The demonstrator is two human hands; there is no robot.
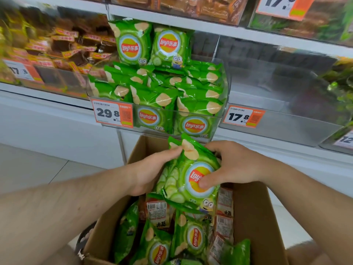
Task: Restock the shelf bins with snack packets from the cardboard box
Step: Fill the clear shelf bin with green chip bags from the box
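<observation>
Both hands hold a small stack of green chip packets (188, 169) just above the open cardboard box (252, 217). The left hand (150, 169) curls round the stack's left edge, its fingertips reaching the top corner. The right hand (231, 165) grips the right side, fingers curled behind and the thumb pressed on the front packet's logo. More green packets and some red-and-white packets (224, 213) lie loose in the box below. Directly above, on the shelf, a clear bin (221, 119) is heaped with the same green packets, two standing upright at its back. An orange price tag (112, 115) hangs on the bin's front left. The bin to its right (286, 129) has a similar tag.
</observation>
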